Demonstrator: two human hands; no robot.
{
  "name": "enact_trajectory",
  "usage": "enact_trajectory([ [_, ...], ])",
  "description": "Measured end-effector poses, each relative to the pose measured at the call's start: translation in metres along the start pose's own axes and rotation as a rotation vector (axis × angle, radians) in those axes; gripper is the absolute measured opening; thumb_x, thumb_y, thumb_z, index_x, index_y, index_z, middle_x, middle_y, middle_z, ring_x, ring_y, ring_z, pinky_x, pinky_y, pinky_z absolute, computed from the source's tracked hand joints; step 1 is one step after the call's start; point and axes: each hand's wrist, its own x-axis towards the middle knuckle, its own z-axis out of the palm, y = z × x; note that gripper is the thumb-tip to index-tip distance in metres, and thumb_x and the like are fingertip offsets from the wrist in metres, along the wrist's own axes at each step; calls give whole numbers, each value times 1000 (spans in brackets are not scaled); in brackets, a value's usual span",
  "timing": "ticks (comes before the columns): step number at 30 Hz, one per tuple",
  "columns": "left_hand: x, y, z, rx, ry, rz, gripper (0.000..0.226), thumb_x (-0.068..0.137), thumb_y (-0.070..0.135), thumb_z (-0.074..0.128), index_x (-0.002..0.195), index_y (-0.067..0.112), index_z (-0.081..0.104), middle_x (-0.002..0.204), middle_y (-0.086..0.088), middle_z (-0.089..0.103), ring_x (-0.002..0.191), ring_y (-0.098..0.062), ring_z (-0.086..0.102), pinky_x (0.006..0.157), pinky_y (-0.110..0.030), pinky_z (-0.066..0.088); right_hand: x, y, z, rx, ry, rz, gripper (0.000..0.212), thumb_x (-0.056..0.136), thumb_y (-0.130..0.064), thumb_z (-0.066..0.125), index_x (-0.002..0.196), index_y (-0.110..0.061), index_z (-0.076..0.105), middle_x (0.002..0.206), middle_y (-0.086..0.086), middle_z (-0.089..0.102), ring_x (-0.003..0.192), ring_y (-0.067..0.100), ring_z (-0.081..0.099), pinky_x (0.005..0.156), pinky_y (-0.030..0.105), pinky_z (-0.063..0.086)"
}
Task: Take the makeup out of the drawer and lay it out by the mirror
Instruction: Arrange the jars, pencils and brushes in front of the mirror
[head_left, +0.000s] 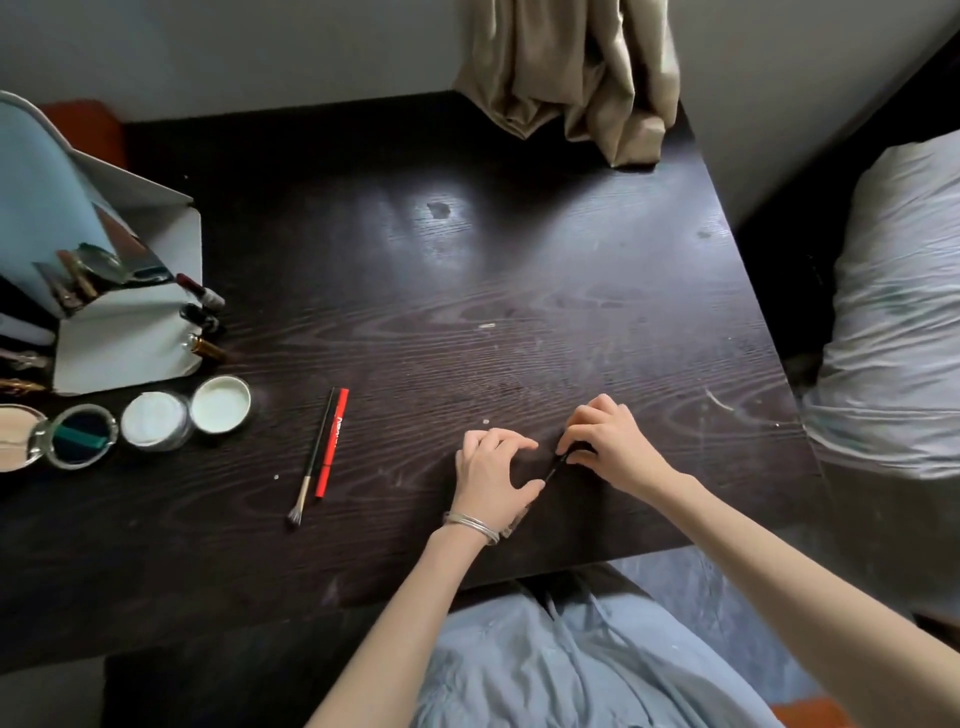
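My right hand (605, 441) pinches a thin black makeup stick (555, 467) that lies slanted on the dark wooden table (467, 291). My left hand (493, 467) rests beside it with curved fingers, the thumb close to the stick's lower end. A slim brush (310, 462) and a red and black pencil (331, 441) lie side by side to the left. Two round white jars (156, 420) (221, 404) and an open compact (80, 435) sit in a row before the folding mirror (47, 208). Lipsticks (200, 291) lie at the mirror's base.
A beige curtain (571, 73) hangs onto the table's far edge. A grey-white pillow (904, 312) lies to the right of the table. The table's near edge runs just behind my wrists, with my lap in pale blue fabric (571, 665) below it.
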Motion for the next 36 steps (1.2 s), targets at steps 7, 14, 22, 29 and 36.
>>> enact_trajectory([
  [7,8,-20,-26,-39,81,29,31,72,28,76,101,24,67,106,8,62,104,-16,44,91,-25,35,24,-17,-10,33,98,1,12,74,-17,76,84,-21,70,86,-2,61,89,18,41,70,33,25],
  [14,6,-50,-77,-91,197,22,12,74,20,75,85,20,71,88,4,69,93,-15,51,80,-19,31,64,-54,-20,20,118,-32,10,76,-23,73,85,-19,70,86,1,61,88,27,48,72,32,24],
  [22,-17,-98,-138,-145,246,-83,11,75,18,75,84,20,69,87,6,69,82,-12,59,78,-22,44,101,-114,-16,83,58,-97,9,83,-18,68,91,-15,69,90,0,56,90,23,53,76,34,30],
  [29,-49,-143,-180,-188,296,-150,10,74,20,75,80,22,69,80,9,66,75,-9,61,73,-34,53,132,-175,-7,143,-72,-197,14,85,-17,67,98,-14,69,88,-6,52,79,17,53,72,27,38],
  [36,-82,-179,-222,-102,259,-223,9,80,25,70,88,21,70,89,6,70,80,-8,62,78,-27,51,158,-228,10,167,-157,-314,10,83,-13,68,92,-9,72,80,-1,65,82,21,60,73,26,41],
])
